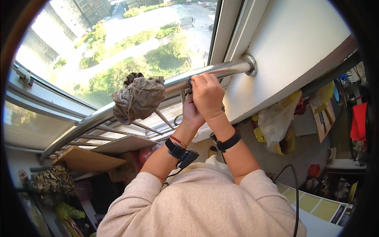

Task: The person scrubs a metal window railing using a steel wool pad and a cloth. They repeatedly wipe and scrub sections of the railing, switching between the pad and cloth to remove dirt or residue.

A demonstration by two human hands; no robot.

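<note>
Both hands at frame center: right hand (207, 93) closed over a small dark scrubber (189, 81) on the metal rail (221, 71), which runs lower left to upper right; left hand (192, 112) just below, grip unclear.

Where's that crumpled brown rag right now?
In the head view the crumpled brown rag is draped over the metal rail by the window, left of centre, to the left of the right hand and left hand at the rail.
</note>
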